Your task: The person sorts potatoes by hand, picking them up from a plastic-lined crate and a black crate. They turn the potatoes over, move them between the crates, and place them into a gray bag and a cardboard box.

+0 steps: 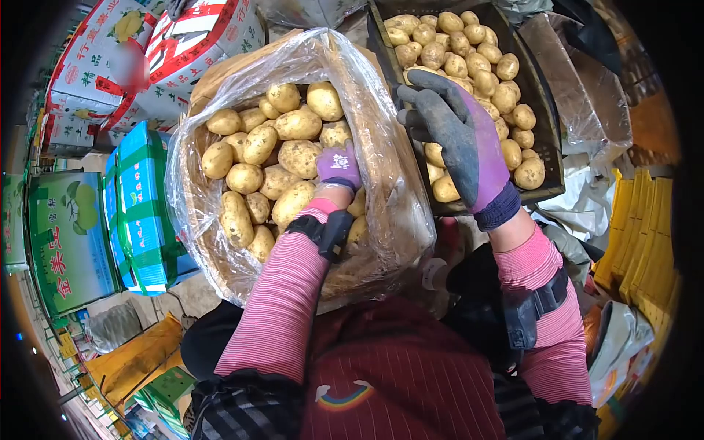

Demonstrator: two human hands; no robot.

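Note:
My left hand (339, 164), in a purple glove, reaches down among the potatoes (299, 158) in a cardboard box (378, 213) lined with clear plastic. Its fingers are hidden, so whether they grip a potato cannot be seen. My right hand (458, 136) wears a purple glove with a dark grey coated palm. It is held over the near left side of a dark crate (551, 180), fingers stretched out and apart, holding nothing. More potatoes (480, 62) fill that crate, partly covered by the hand.
Printed white and red cartons (95, 73) stand at the upper left. Below them are a blue box (143, 209) with green straps and a green carton (70, 238). An open plastic-lined box (576, 81) lies right of the crate, above stacked yellow crates (634, 227).

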